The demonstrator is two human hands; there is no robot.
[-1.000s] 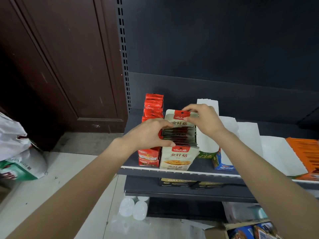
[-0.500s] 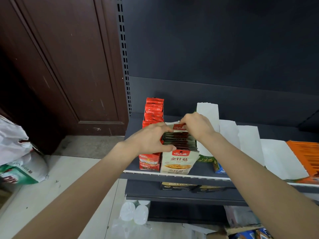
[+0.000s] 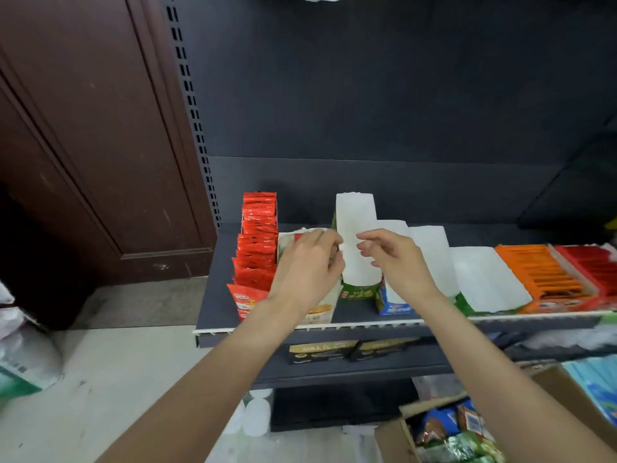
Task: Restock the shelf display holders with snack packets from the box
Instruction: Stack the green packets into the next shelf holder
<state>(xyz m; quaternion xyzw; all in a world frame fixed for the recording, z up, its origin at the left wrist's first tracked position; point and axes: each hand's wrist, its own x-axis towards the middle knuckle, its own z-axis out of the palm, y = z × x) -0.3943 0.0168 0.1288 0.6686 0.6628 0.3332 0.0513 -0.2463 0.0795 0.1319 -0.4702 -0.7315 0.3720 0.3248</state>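
The cream holder point(image 3: 320, 307), its long axis running front edge to back of the dark shelf point(image 3: 354, 315) near the left end, is covered by the left hand point(image 3: 305, 272), fingers curled onto its packets, while the right hand point(image 3: 395, 262) is held loosely open above, beside a brown door point(image 3: 83, 128).

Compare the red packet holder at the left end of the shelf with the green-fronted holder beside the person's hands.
The red holder is packed front to back with red packets; the green-fronted holder shows only its bare white inside. The red holder stands at the shelf's left end; the green-fronted one stands further right. Both are narrow, upright and run front to back.
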